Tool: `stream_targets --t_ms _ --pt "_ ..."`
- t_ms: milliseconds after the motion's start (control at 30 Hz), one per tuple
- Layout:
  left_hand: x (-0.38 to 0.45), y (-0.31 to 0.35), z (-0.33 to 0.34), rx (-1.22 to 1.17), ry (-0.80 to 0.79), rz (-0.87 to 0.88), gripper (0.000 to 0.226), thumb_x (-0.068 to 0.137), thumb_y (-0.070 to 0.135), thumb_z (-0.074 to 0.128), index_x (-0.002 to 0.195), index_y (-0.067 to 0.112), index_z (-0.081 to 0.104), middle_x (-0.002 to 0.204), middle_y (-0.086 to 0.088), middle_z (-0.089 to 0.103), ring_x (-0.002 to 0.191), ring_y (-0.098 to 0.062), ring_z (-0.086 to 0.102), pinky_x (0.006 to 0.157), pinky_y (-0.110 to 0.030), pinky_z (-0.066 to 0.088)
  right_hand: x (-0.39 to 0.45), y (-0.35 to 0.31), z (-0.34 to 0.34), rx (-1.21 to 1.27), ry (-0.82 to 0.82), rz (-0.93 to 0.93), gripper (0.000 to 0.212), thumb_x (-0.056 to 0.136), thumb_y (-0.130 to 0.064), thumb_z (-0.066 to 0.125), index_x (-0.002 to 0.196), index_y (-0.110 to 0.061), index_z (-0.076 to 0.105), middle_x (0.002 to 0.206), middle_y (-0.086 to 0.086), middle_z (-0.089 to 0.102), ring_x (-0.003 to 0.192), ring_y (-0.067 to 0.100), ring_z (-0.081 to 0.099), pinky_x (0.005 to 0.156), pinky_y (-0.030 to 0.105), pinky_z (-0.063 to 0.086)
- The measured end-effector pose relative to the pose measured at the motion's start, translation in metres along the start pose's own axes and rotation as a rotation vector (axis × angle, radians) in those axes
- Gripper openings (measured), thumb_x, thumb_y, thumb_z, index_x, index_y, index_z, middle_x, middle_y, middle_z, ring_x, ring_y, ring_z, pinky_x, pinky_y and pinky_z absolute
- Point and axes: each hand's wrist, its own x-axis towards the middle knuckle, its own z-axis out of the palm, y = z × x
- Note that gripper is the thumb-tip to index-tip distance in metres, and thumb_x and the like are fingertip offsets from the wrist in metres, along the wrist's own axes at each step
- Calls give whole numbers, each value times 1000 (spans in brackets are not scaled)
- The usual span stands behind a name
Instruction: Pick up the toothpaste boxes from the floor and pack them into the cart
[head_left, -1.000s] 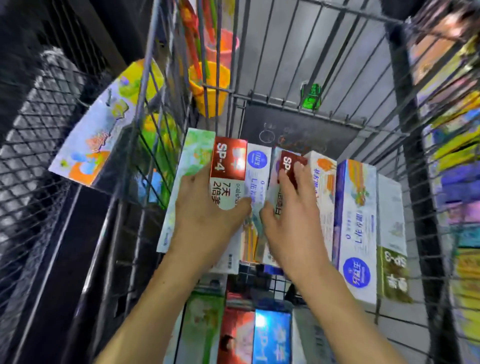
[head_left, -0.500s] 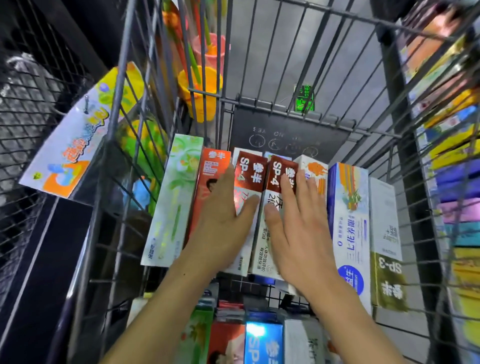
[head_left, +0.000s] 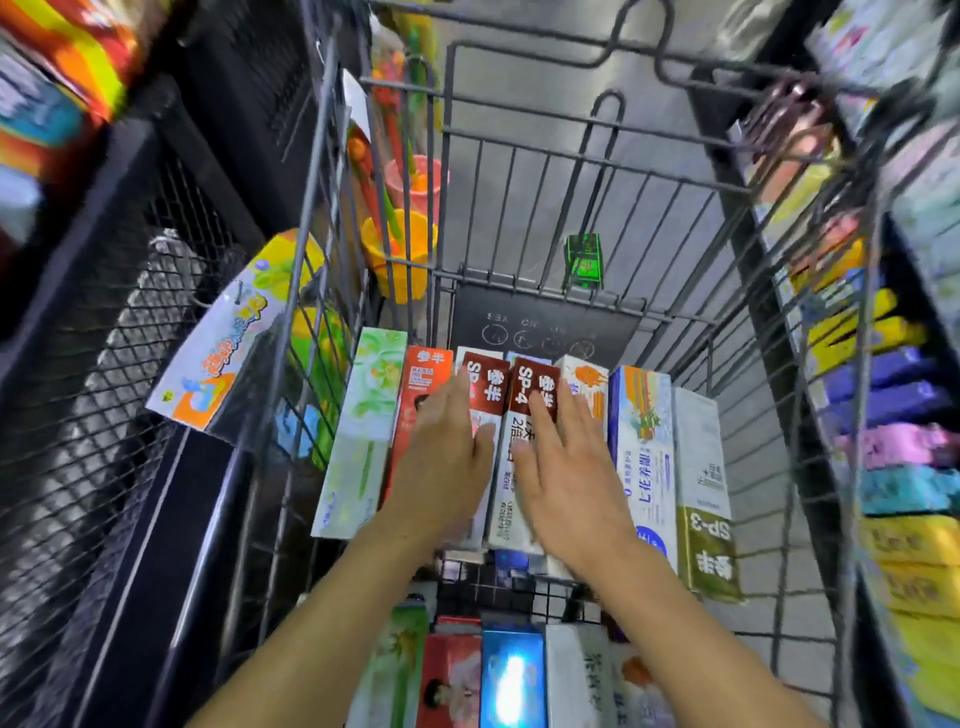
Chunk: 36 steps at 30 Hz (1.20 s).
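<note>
Head view. Wire cart (head_left: 597, 171): a row of toothpaste boxes (head_left: 641, 447) lying side by side across its far half. Left hand (head_left: 447, 457), released, fingers straight, flat on the orange-red box (head_left: 423, 379). Right hand (head_left: 566, 478), likewise released, on the maroon SP-4 box (head_left: 530, 387). Nearer row of boxes (head_left: 511, 675) at the bottom edge, apparently also in the cart.

Dim, cool overall light; centre evenly lit and fairly sharp, box print legible. Hard glare spot on glossy blue box (head_left: 511, 680) at 6 o'clock, label washed out. Wide-angle bending of grey wire cart bars (head_left: 524, 111) toward 12 o'clock. Heavy smear blur on colourful shelf stock (head_left: 883, 415) at 3 o'clock and on striped packaging (head_left: 62, 78) at 10 o'clock. Black mesh panel (head_left: 130, 364) at 9 o'clock in deep shadow.
</note>
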Motion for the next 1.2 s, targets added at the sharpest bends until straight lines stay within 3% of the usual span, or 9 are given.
stream_targets --t_ms 200,300,400,467,567,667,867,1033,1200 --pt "-46 41 -67 598 -50 274 70 90 45 29 146 9 50 145 -19 54 131 -39 53 107 -52 47 -81 -3 -93 -180 3 18 93 83 -64 -9 162 -19 13 169 11 1 156 29 0 123 36 -6" --pt "-86 88 -106 711 -97 390 67 88 46 34 138 10 60 138 -17 61 126 -38 59 101 -54 51 -152 -10 -151 -219 14 106 96 80 -67 -10 162 -23 10 170 7 -1 156 27 -2 126 40 1" --pt "-131 145 -141 766 -109 526 67 91 49 35 145 12 52 146 -15 55 132 -35 54 106 -54 47 -229 -20 -200 -269 64 139 90 87 -67 3 159 -18 25 168 13 10 155 32 11 125 44 11" --pt "-159 188 -155 803 -87 651 69 88 52 34 136 9 61 134 -17 64 119 -35 64 96 -49 55 -285 -26 -230 -305 113 188 85 90 -65 11 157 -17 31 167 16 15 154 34 16 125 45 14" --pt "-200 258 -158 801 -50 825 72 87 55 33 131 8 65 127 -16 68 113 -35 66 94 -48 56 -369 -20 -269 -329 221 288 92 86 -68 2 158 -18 31 167 16 16 154 33 17 125 43 16" --pt "-253 325 -141 751 -24 1050 73 88 55 31 136 9 61 130 -16 66 118 -35 63 96 -50 53 -459 -5 -292 -352 297 428 99 81 -70 -2 156 -18 34 164 16 24 150 35 26 121 44 25" --pt "-388 452 -74 679 -82 1496 72 89 57 34 141 12 54 134 -15 62 119 -35 60 99 -48 48 -651 39 -293 -284 438 735 92 82 -69 5 158 -23 32 167 13 20 153 33 22 124 45 18" --pt "-529 523 4 612 -141 1766 74 95 59 29 153 15 39 151 -11 48 141 -31 42 115 -51 33 -826 68 -256 -266 506 1019 80 94 -65 27 161 -22 19 168 11 14 153 28 19 123 43 20" --pt "-717 574 79 514 -217 2030 72 101 59 36 159 17 26 160 -8 36 151 -29 26 122 -51 18 -1016 76 -200 -218 557 1289 96 82 -76 7 160 -21 19 167 9 21 152 28 23 122 43 24"
